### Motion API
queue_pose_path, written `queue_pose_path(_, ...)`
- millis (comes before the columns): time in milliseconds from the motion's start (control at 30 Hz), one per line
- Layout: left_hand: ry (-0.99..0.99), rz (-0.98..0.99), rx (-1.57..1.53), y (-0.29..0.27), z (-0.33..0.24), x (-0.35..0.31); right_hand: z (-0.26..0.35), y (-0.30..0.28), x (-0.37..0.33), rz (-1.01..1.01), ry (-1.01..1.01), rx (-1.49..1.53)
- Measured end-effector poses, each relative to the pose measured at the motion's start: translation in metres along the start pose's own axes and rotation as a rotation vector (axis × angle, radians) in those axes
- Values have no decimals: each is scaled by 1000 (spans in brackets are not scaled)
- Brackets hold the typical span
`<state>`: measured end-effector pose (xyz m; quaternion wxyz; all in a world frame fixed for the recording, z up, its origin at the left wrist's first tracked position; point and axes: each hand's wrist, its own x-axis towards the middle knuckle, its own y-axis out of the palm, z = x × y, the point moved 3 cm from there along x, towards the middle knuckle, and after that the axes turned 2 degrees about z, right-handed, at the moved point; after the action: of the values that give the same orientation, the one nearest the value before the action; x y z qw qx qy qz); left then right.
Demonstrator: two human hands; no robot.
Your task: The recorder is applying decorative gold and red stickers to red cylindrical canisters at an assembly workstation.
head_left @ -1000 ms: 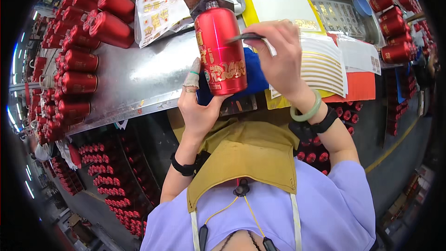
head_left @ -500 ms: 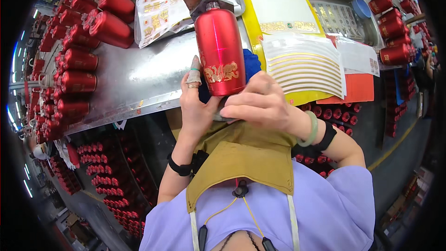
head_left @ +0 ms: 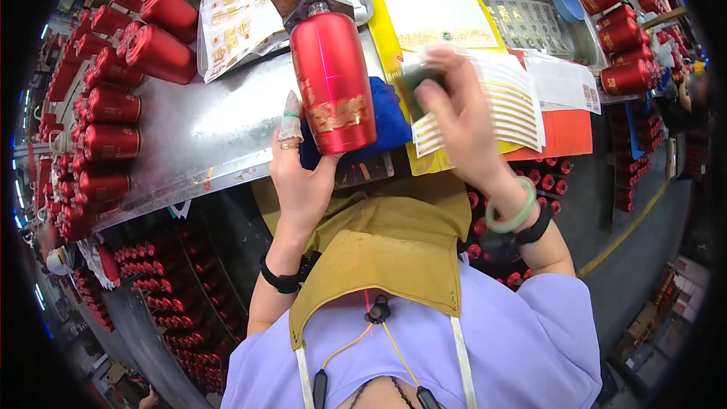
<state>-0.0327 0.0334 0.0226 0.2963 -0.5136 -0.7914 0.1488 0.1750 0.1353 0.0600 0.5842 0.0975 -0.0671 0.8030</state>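
A glossy red bottle [head_left: 333, 79] with a gold decal band near its base lies with its neck against a metal holder [head_left: 322, 9]. A blue cloth [head_left: 390, 117] is beneath it. My left hand [head_left: 301, 185], with a covering on one finger, grips the bottle at its base, thumb at the bottom and fingers along the left side. Out to the right, my right hand [head_left: 463, 110] is blurred above a white sheet of gold curved strips [head_left: 503, 102]. Its fingers close on a dark, flat pad-like piece [head_left: 421, 93], whose kind I cannot make out.
Several red bottles [head_left: 160, 53] stand along the left of the metal table [head_left: 189, 125]. Gold decal sheets [head_left: 235, 23] lie at the back. A yellow mat [head_left: 386, 38] is under the sheets at right, beside a metal tray [head_left: 522, 15] with a blue bowl [head_left: 568, 4].
My right hand has moved from the bottle's base to the right and away from me, over the strip sheet, carrying the dark piece. My left hand stays on the bottle.
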Motion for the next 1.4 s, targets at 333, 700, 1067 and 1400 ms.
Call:
queue_pose_path(333,187,-68,161,-7,-39,10,-34,-65,46,213,272,-1109)
queue_pose_path(700,-33,-34,-28,-8,-20,0,-62,-96,84,332,227,-1092)
queue_pose_path(1067,-28,-9,-71,0,-5,-1,-75,-105,102,376,278,-967)
queue_pose_path(1400,-60,-5,-127,0,-7,-2,-73,-108,94,381,258,-837)
